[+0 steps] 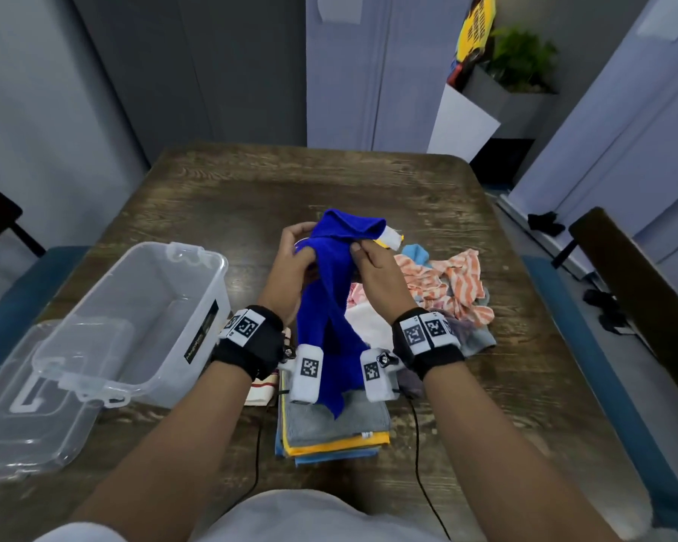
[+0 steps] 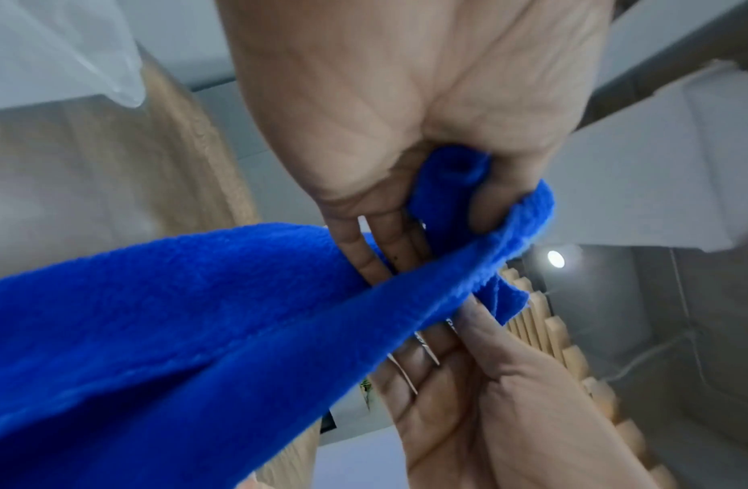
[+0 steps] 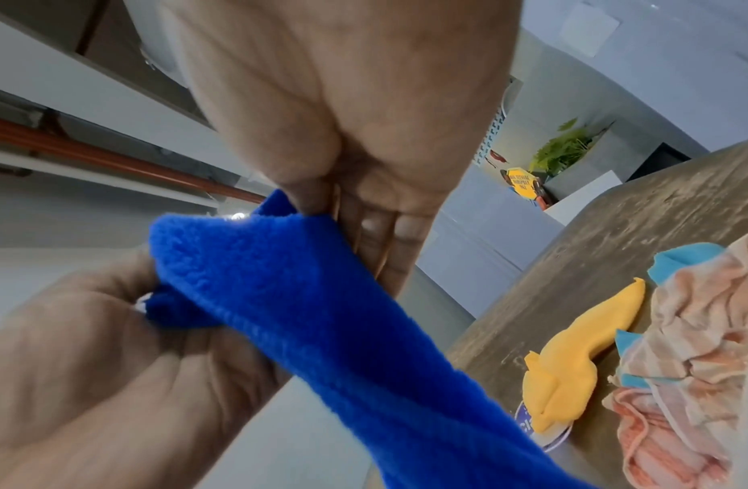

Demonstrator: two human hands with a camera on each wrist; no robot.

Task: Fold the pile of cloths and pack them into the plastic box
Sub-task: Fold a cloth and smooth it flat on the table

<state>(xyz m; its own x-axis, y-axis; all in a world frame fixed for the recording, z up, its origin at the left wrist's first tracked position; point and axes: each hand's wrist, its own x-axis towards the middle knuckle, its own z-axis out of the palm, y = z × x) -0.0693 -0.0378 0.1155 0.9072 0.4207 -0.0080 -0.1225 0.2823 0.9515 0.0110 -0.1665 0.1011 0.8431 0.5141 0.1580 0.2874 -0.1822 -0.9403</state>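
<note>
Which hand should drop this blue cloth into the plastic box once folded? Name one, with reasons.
Probably the left hand: the open plastic box stands on its side, while the right hand would have to cross over. Both now grip the blue cloth.

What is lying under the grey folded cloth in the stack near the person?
Under the grey cloth a yellow cloth edge shows, then light blue cloth edges. Their middles are covered, so the number of cloths is unknown.

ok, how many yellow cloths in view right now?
2. One yellow cloth folded in the stack nearest the person; one loose yellow cloth on the table beside the unfolded pile. Others may be hidden in that pile.
</note>
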